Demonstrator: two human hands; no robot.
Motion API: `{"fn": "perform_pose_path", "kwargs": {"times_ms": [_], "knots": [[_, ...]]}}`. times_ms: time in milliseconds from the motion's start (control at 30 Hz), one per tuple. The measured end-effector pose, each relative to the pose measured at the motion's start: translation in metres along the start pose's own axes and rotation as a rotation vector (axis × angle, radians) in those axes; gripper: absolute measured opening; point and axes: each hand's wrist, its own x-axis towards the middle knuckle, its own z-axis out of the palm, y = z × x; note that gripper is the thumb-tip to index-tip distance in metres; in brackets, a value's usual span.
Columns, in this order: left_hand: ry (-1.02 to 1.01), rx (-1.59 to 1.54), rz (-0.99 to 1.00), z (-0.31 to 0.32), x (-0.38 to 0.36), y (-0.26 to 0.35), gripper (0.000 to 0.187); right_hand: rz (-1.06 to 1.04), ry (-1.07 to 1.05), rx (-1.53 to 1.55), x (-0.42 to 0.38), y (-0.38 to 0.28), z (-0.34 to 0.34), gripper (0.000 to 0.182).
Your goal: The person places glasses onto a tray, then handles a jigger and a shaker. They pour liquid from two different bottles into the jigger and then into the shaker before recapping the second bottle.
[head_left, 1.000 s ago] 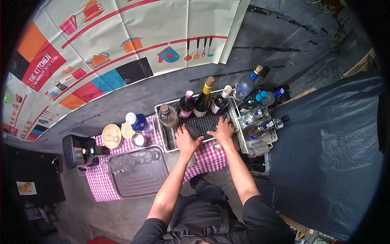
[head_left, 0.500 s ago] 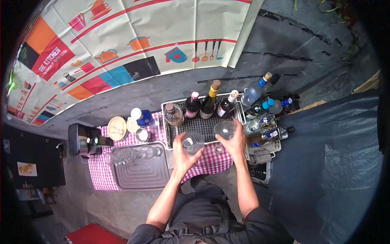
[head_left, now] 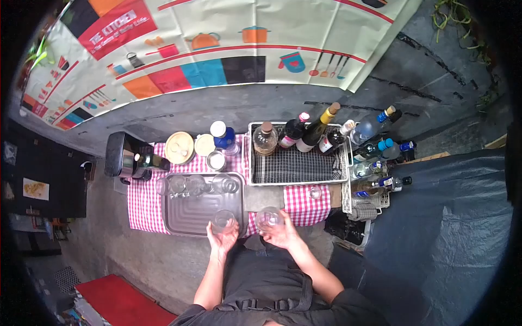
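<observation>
My left hand (head_left: 222, 239) is closed around a clear drinking glass (head_left: 222, 218), over the front right corner of the grey tray (head_left: 187, 216). A second clear drinking glass (head_left: 268, 217) is in my right hand (head_left: 281, 233), above the table's front edge. The two glasses are apart, at about the same height in the view. Several clear glasses (head_left: 194, 185) stand along the back part of the tray. A small clear glass (head_left: 315, 192) sits on the red-checked cloth (head_left: 298, 202) to the right of my right hand.
Behind my right hand is a white wire basket (head_left: 296, 183) holding several bottles (head_left: 265, 140). More bottles (head_left: 370, 149) crowd a rack on the right. A metal cup (head_left: 216, 160), a wooden-lidded container (head_left: 180, 148) and a black appliance (head_left: 122, 155) line the back left.
Both hands have moved away from the front of the wire basket, toward my body and to the left, each still holding its glass. The camera view has shifted too.
</observation>
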Motion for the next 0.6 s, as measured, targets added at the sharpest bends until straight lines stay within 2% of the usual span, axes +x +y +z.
{"fn": "perform_pose_path", "kwargs": {"times_ms": [33, 100, 233, 300, 333, 433, 467, 600], "knots": [[0.026, -0.038, 0.045, -0.006, 0.007, 0.011, 0.087, 0.082, -0.033, 0.044, 0.022, 0.006, -0.008, 0.084], [0.056, -0.058, 0.055, -0.013, 0.019, 0.03, 0.088, 0.104, -0.032, 0.047, 0.056, 0.016, -0.012, 0.088], [0.041, -0.11, 0.006, -0.02, 0.035, 0.06, 0.088, 0.126, 0.048, 0.058, 0.111, 0.035, -0.006, 0.083], [0.081, -0.139, -0.035, -0.024, 0.041, 0.073, 0.093, 0.073, 0.137, 0.108, 0.129, 0.045, -0.002, 0.085], [0.152, -0.073, 0.017, -0.022, 0.042, 0.076, 0.096, 0.001, 0.115, 0.11, 0.135, 0.05, -0.002, 0.092], [0.216, 0.005, -0.01, -0.022, 0.051, 0.09, 0.099, -0.042, 0.082, 0.198, 0.148, 0.061, 0.0, 0.09], [0.306, -0.043, -0.075, -0.019, 0.054, 0.096, 0.097, -0.08, 0.106, 0.212, 0.153, 0.064, 0.001, 0.091], [0.348, 0.064, -0.242, -0.01, 0.061, 0.114, 0.091, -0.136, 0.125, 0.316, 0.162, 0.076, 0.006, 0.099]]}}
